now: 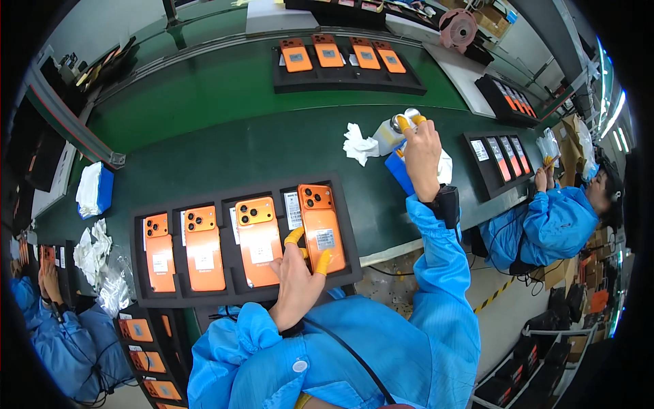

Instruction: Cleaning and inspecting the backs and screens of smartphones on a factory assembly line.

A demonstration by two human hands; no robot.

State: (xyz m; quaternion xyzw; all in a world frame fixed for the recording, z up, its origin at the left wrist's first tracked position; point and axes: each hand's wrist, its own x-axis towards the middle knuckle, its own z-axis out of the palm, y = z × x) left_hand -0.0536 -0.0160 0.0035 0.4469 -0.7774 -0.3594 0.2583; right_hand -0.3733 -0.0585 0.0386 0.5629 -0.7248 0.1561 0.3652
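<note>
My left hand (300,285), with yellow finger cots, grips the lower left part of an orange phone (319,213). This phone, camera side up, lies at the right end of a black tray (204,298); three more orange phones lie in the other slots. Farther right, my right hand (422,153) is closed at the top of a translucent bottle (386,138) with a metal top. A small pale thing shows at its fingertips, too little to name. Just behind that hand stands a blue box (397,170) of white wipes, partly hidden.
A crumpled white wipe (360,144) lies beside the bottle. Another black tray of phones (351,84) stands at the back, and one (487,180) on the right near a co-worker (545,218). At left are a blue wipe box (105,191) and a second co-worker's hands (49,281).
</note>
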